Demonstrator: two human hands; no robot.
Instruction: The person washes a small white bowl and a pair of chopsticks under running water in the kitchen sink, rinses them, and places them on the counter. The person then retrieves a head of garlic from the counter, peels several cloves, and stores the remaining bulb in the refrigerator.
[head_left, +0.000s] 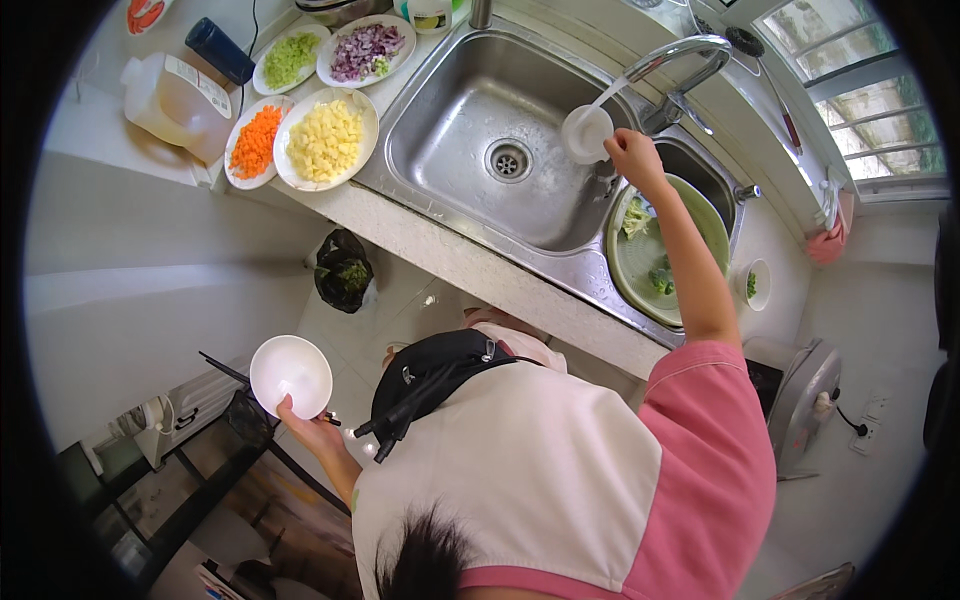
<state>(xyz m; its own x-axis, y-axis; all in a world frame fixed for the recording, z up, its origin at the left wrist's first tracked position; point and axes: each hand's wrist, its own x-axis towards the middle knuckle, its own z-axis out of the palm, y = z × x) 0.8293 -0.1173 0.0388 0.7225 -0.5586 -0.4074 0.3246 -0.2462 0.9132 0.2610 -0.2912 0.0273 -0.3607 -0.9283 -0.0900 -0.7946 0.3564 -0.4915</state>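
Water runs from the curved chrome faucet (679, 51) into a small white cup or bowl (587, 135), which my right hand (634, 154) grips by its edge over the steel sink (480, 202). My left hand (311, 429) holds a white bowl (291, 375) well away from the counter, thumb over its rim; no food shows inside. Below my right forearm, a green colander (645, 259) with broccoli pieces (636, 219) rests over the smaller basin.
Plates of diced potato (325, 141), carrot (256, 142), red onion (367, 51) and green vegetable (291, 60) stand left of the sink, near a plastic jug (176, 105). A black-bagged bin (343, 271) is on the floor. A small bowl (757, 285) stands right of the colander.
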